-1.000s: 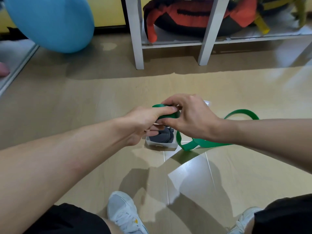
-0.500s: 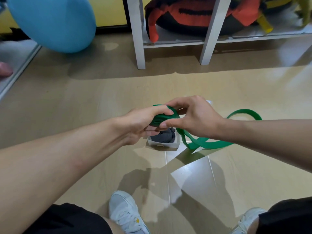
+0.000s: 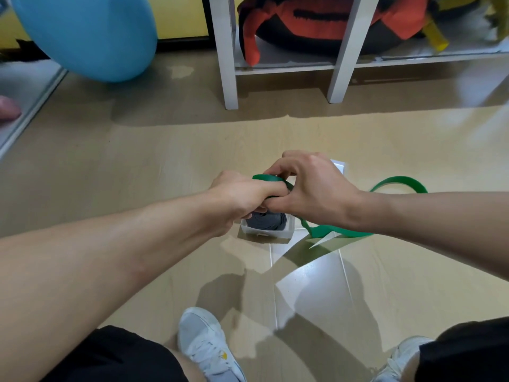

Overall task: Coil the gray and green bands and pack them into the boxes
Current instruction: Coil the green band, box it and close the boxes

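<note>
The green band point(image 3: 396, 181) is partly wound into a small coil held between both hands above the floor; its loose end loops away to the right and trails on the floor. My left hand point(image 3: 237, 197) grips the coil from the left. My right hand point(image 3: 311, 188) pinches the band over the coil's top from the right. Just below the hands stands a small white box point(image 3: 265, 232) holding the coiled gray band point(image 3: 268, 220). A second white box point(image 3: 340, 166) peeks out behind my right hand, mostly hidden.
A white shelf unit point(image 3: 228, 64) stands at the back, holding an orange and black bag point(image 3: 316, 20). A big blue ball point(image 3: 91, 34) sits at the back left. My white shoes point(image 3: 206, 346) and knees are at the near edge.
Both hands have turned the coil and wound more green band onto it. The loose loop on the right has shortened slightly and its near part has shifted.
</note>
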